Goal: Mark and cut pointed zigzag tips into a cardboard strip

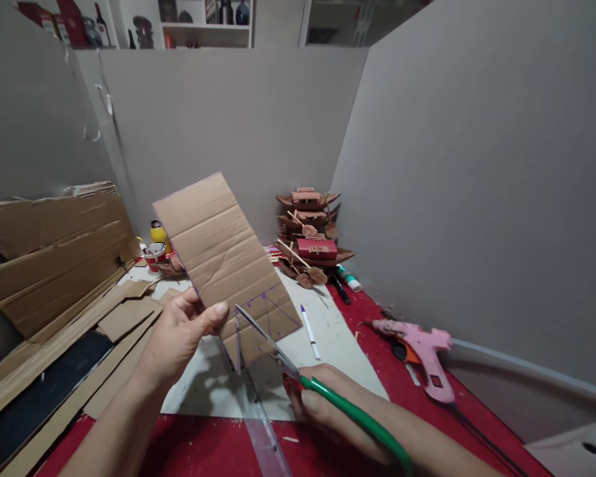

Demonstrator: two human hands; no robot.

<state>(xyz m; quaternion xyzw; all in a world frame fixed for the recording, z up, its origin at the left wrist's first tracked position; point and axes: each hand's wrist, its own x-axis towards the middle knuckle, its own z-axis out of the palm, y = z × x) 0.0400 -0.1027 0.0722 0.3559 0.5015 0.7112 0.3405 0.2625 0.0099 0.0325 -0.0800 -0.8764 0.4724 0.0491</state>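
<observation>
Left hand: the left hand [181,331] pinches the cardboard piece [218,252] at its left edge. The thumb is pressed on the front face and the fingers are curled behind it.
Cardboard piece: a long brown corrugated strip held up in the air over the middle of the table. It is tilted, with its far end leaning left and up. Purple pen lines form triangles on its near lower part.
Right hand: the right hand [322,404] is closed around the green handles of the scissors [278,354], low and near, right of centre.
Scissors: the metal blades point up and left and meet the cardboard piece at its marked near corner. How far apart the blades stand cannot be told.
Ruler: a clear plastic ruler [265,437] lies just below the scissors, running toward the near edge.
Work surface: a red table [203,444] carries a white mat [338,331] stained with marks, under both hands.
Pen: a white pen [308,331] with a purple tip lies on the mat, just right of the cardboard piece.
Right side: a pink glue gun [424,351] rests on the red surface near the grey partition [451,165].
Far side: a stack of brown model boats [310,232] stands in the corner. A black marker [340,289] and a green-capped tube [350,278] lie just beside it.
Left side: large cardboard sheets [54,252] lean and lie in layers. A red cup [153,254] and a yellow bottle [157,232] stand behind them.
</observation>
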